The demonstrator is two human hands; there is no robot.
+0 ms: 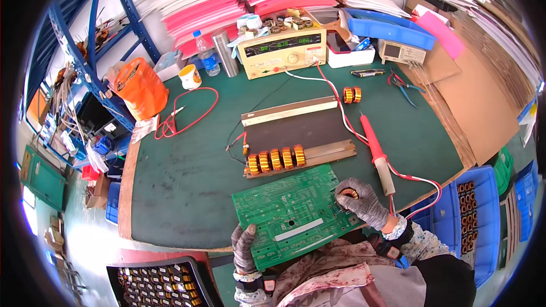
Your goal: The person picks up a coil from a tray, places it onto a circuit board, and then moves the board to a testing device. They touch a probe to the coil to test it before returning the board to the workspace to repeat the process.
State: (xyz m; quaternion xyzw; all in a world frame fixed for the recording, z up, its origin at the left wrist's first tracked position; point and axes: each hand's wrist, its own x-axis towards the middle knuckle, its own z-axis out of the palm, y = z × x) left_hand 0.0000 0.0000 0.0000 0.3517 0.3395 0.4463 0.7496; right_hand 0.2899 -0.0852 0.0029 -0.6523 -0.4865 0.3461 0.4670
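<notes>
A large green circuit board (301, 210) is tilted over the near edge of the table. My left hand (244, 248), in a grey glove, is closed on its left edge. At the board's right side, my gloved right hand (367, 202) pinches a copper-wound toroid coil (348, 193) against or just above the board; contact is unclear. Beyond the board, several toroid coils (276, 160) stand in a row on a wooden strip (330, 154). A red-handled test probe (372, 139) lies to the right of that strip, its cable running past my right hand.
A bench power supply (284, 52) with a lit display stands at the back. Two coils (352, 95), pliers (405, 88) and a red lead (215, 108) lie on the green mat (187, 193). Coils fill a black tray (159, 284) at lower left and a blue bin (483, 222) at right.
</notes>
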